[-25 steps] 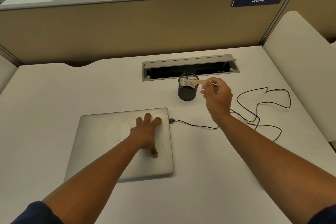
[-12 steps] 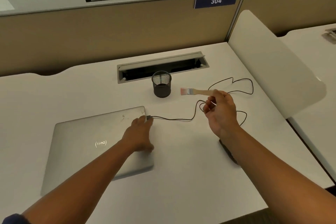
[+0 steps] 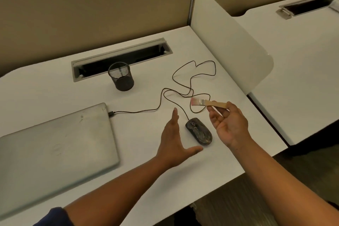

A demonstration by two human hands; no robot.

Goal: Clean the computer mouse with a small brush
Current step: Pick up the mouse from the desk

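My left hand (image 3: 171,141) spreads flat-fingered and empty beside the dusty black corded mouse (image 3: 199,131) on the white tabletop (image 3: 146,95), ready to steady it, while my right hand (image 3: 230,124) pinches the small wooden-handled brush (image 3: 208,102) above, bristles poised for sweeping.

Right hand (image 3: 229,124) pinches brush (image 3: 208,102) above mouse (image 3: 199,131); left hand (image 3: 174,137) spread just beside it.
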